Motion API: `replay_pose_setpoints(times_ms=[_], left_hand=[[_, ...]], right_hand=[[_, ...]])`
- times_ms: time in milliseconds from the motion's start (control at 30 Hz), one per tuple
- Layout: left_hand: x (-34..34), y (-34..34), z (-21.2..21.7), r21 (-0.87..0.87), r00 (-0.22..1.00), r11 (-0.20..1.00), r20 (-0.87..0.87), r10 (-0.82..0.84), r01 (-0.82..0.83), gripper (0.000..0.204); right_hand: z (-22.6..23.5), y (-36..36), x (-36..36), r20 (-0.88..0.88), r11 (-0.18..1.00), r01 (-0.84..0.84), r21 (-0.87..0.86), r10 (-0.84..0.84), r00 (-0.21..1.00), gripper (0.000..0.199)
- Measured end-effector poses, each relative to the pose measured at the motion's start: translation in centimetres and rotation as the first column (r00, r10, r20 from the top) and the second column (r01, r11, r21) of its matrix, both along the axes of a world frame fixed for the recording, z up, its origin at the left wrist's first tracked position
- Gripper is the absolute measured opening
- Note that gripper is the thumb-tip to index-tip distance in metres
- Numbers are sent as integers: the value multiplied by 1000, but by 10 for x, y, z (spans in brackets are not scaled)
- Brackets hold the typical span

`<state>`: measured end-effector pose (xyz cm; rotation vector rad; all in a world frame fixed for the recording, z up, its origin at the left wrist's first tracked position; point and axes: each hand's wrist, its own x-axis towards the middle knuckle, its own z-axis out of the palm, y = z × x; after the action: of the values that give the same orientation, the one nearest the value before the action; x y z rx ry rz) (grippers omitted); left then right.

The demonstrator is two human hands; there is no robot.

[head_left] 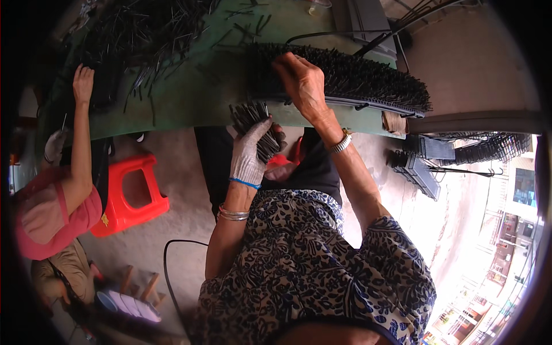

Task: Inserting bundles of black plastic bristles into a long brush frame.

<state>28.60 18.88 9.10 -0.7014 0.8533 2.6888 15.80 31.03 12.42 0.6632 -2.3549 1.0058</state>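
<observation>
My left hand (247, 152), in a whitish knitted glove, is closed around a bundle of short thin black rods (248, 115) just off the near edge of the green table (201, 109). Past it, a long black rack (379, 80) lies along the table, densely filled with upright black rods. My bare right hand (305, 83) is over the rack's left part, its fingers pinched together and slightly blurred. Whatever lies between those fingertips is too small to make out.
Loose black rods (144, 34) form a heap at the far left of the table. A co-worker's bare hand (83, 85) reaches over the table's left part. On the floor stand a red plastic stool (158, 190) and, to the right, black racks (422, 172).
</observation>
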Motion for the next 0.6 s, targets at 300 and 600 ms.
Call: replay_pose_setpoints(times_ms=[300, 600], left_hand=[[2, 10, 10, -15, 998, 998, 15, 59, -59, 17], [4, 11, 17, -114, 997, 991, -33, 68, -72, 18]], right_hand=[[3, -6, -7, -111, 972, 52, 231, -26, 993, 12], [-2, 8, 7, 60, 987, 62, 147, -71, 996, 25]])
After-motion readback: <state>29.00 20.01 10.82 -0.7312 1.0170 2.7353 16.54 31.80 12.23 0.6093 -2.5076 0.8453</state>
